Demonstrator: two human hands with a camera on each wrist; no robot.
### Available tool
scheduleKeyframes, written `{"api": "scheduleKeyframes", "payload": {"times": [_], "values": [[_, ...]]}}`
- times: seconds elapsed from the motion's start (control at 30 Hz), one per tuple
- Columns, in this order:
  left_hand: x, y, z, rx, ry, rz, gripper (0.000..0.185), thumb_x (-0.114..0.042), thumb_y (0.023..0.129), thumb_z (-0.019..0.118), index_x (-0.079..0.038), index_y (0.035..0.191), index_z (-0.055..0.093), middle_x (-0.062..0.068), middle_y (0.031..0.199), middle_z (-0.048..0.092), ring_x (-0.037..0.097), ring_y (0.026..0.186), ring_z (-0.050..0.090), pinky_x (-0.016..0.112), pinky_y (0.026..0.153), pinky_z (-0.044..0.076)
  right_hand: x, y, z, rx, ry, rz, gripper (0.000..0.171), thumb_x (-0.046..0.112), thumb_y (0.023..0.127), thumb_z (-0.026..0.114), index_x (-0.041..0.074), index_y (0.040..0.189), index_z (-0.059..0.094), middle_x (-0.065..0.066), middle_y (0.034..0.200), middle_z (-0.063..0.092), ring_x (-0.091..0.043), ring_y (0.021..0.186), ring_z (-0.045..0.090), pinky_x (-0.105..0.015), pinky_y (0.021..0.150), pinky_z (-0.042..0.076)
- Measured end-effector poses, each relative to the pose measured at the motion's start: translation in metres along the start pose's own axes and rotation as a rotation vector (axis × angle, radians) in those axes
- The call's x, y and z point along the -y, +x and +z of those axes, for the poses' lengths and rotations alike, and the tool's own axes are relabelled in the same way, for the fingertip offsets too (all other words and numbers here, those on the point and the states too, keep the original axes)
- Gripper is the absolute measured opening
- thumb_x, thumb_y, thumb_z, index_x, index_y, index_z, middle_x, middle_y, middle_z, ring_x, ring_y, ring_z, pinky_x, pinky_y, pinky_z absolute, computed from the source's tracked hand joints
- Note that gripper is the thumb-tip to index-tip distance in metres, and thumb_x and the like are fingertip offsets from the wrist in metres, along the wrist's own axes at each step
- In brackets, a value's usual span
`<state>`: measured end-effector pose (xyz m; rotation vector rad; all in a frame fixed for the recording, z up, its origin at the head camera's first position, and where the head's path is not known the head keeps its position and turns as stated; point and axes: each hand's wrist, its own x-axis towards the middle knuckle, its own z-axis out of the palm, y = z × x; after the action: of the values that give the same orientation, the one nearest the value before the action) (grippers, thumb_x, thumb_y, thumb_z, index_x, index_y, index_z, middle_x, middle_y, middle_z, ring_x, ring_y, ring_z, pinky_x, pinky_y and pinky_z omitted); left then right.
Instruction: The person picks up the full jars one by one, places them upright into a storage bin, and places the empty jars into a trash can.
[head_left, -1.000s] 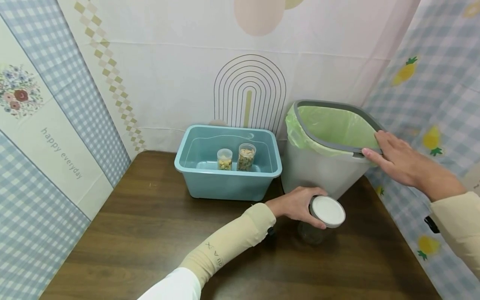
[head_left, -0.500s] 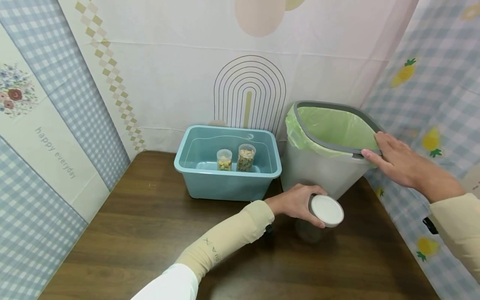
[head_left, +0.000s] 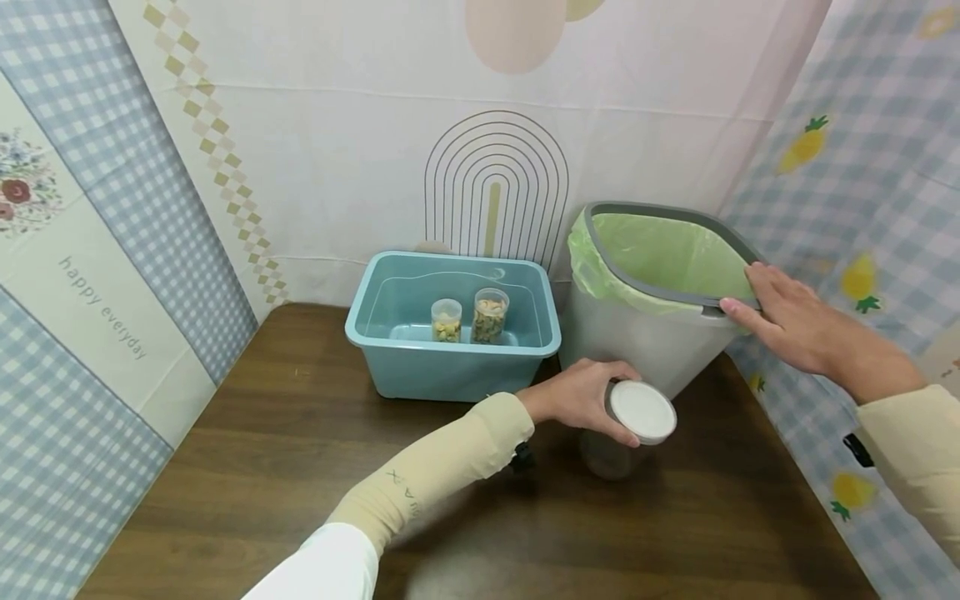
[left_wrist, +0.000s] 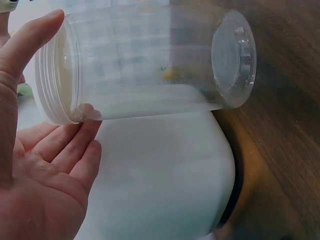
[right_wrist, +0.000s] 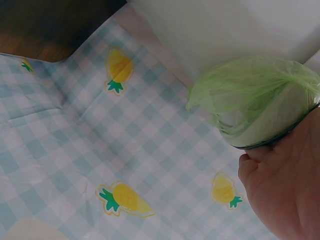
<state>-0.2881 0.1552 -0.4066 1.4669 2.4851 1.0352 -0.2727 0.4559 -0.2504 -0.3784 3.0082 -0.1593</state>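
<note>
My left hand (head_left: 609, 400) grips a clear plastic jar (head_left: 603, 457) by its white lid (head_left: 642, 412), and holds it tilted above the table in front of the waste bin. In the left wrist view the jar (left_wrist: 150, 65) looks see-through and empty, with my fingers (left_wrist: 75, 150) under its neck. My right hand (head_left: 750, 293) holds the grey rim (head_left: 652, 292) of the waste bin (head_left: 637, 342), fingers on top and thumb at the outer edge. The bin leans and is lined with a green bag (head_left: 667, 250). The right wrist view shows my right hand (right_wrist: 280, 195) against the bag (right_wrist: 250, 90).
A teal tub (head_left: 450, 367) stands at the back of the brown table (head_left: 285, 467) and holds two small clear jars (head_left: 446, 320) (head_left: 490, 315) with snacks inside. Patterned cloth walls close in on the left, back and right.
My left hand has lifted the jar a little and brought it slightly left. My right hand stays on the bin's rim.
</note>
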Motion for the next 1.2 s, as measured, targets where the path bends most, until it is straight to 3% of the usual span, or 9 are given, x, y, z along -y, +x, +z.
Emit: {"api": "scheduleKeyframes", "payload": {"times": [0.63,0.87,1.2], "values": [[-0.004,-0.025,-0.033,-0.014,0.010,-0.052,0.083,-0.048,0.074,0.096,-0.013,0.140,0.060,-0.001,0.130,0.071,0.002,0.109,0.065,0.010,0.091,0.049,-0.001,0.003,0.001,0.005,-0.005,-0.013,0.085,0.051,0.115,0.025,-0.006,0.165,-0.013,-0.040,0.170,-0.010,-0.061,0.158,-0.006,-0.076,0.125,-0.002],[-0.012,-0.034,-0.055,-0.011,0.020,-0.073,0.083,-0.049,0.074,0.095,-0.014,0.142,0.060,-0.003,0.136,0.070,0.003,0.115,0.062,0.022,0.100,0.041,-0.003,0.002,0.001,-0.001,-0.007,-0.017,0.085,0.051,0.115,0.025,-0.006,0.165,-0.013,-0.039,0.170,-0.011,-0.060,0.158,-0.007,-0.075,0.126,-0.003],[-0.025,-0.045,-0.091,-0.032,-0.028,-0.059,0.082,-0.040,0.075,0.096,-0.011,0.143,0.060,0.003,0.137,0.070,0.011,0.119,0.067,0.020,0.097,0.053,-0.003,0.002,0.000,0.002,-0.005,-0.021,0.085,0.051,0.115,0.026,-0.007,0.164,-0.013,-0.040,0.170,-0.010,-0.061,0.158,-0.006,-0.075,0.126,-0.003]]}}
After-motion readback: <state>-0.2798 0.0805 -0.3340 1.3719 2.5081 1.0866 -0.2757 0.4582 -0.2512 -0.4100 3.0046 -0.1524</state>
